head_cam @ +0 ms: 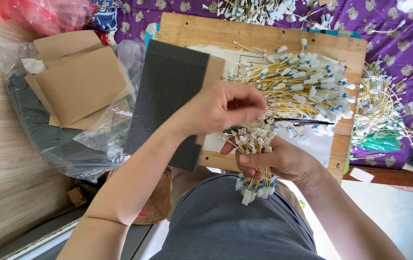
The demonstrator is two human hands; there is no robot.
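While the right hand is clamping a bundle of wires at its middle, the left hand is pinching its fingertips together just above, apparently on black tweezers (light, floppy wires, likely to slip). Beyond the fingers, a loose pile is lying on the wooden board.

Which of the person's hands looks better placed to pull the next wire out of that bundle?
The left hand, probably. It hovers with pinched fingers just above the bundle of yellow wires, carrying nothing bulky, while the right hand is wrapped around the bundle, gripping it over the wooden board.
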